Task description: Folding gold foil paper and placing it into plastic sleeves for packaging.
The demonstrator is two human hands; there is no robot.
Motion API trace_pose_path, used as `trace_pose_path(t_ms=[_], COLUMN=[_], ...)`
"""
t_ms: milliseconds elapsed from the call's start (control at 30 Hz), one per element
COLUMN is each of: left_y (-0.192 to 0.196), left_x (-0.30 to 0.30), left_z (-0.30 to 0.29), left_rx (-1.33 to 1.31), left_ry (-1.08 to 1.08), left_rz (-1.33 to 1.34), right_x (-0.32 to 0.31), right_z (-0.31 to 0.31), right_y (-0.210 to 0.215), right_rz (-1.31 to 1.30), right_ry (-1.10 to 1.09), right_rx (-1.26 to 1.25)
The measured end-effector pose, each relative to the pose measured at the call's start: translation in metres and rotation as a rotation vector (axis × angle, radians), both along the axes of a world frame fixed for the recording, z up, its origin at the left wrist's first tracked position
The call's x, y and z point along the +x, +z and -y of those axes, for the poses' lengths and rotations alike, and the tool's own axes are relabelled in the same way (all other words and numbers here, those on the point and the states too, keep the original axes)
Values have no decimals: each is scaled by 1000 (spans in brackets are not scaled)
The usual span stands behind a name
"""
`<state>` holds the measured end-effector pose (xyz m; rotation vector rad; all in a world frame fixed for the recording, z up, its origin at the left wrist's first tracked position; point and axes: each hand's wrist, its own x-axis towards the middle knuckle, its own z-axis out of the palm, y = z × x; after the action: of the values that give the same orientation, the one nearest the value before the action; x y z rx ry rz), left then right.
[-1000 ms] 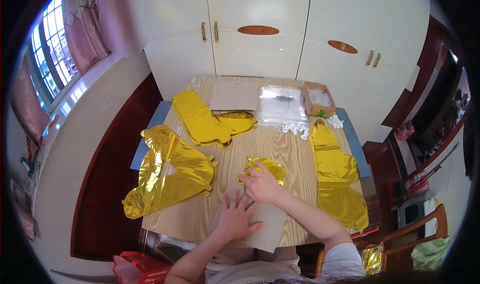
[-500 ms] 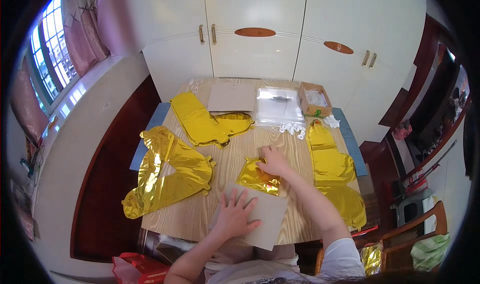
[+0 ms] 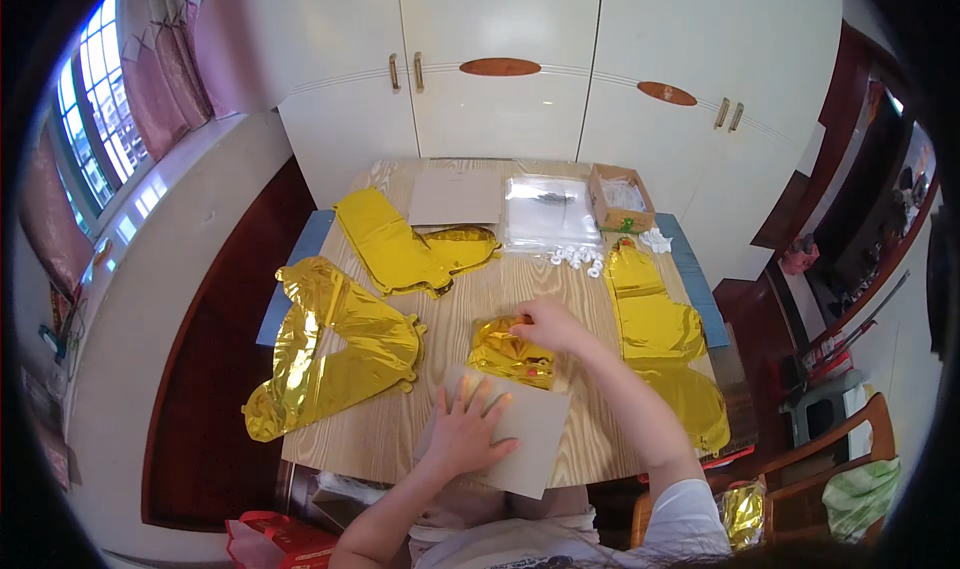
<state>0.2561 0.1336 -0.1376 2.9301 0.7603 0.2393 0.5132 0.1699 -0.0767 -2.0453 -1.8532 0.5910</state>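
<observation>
**Folded foil drawn off the card**

Since half a second ago: right hand (image 3: 545, 327) has shifted a little toward 12 o'clock with the small folded foil (image 3: 512, 352); more of the foil now lies clear of the card (image 3: 515, 431). Left hand (image 3: 468, 431) stays flat on the card, barely moved.

Left hand: fingers spread, palm pressed on the grey card at the desk's 6 o'clock edge, gripping nothing. Right hand: fingers closed on the top edge of the folded foil, just at 12 o'clock from the card. Foil's lower edge touches or overlaps the card's top edge.

Desk (image 3: 455, 309), pale wood. At 9 o'clock from the hands, a large gold foil balloon (image 3: 335, 344), flat. At 11 o'clock, a second gold balloon (image 3: 405, 249). At 3 o'clock, a third (image 3: 660, 344) running down the right edge. At 12 o'clock, far side: grey sheet (image 3: 455, 197), clear bag (image 3: 550, 214), open carton (image 3: 620, 197), small white bits (image 3: 578, 259).
</observation>
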Motion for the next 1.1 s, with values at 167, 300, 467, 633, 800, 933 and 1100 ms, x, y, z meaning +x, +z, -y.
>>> trace_pose_path(t_ms=[167, 300, 467, 633, 800, 933, 1100], left_y=[-2, -1, -5, -3, 1, 1, -1], left_x=[-1, 2, -2, 0, 2, 1, 3], left_z=[0, 1, 0, 1, 1, 0, -1], left_rx=[-6, -3, 24, 17, -18, -37, -41], left_ry=[12, -7, 6, 2, 4, 12, 11], left_rz=[29, 46, 42, 34, 41, 66, 74], right_x=[-9, 46, 29, 17, 21, 17, 15], right_z=[21, 26, 37, 44, 48, 51, 55], right_y=[4, -41, -41, -45, -63, -62, -57], right_rz=[-51, -224, -634, -937, -898, -811, -762], right_ry=[-31, -279, -485, -645, -456, -429, -406], right_rx=[192, 181, 26, 43, -22, 23, -16])
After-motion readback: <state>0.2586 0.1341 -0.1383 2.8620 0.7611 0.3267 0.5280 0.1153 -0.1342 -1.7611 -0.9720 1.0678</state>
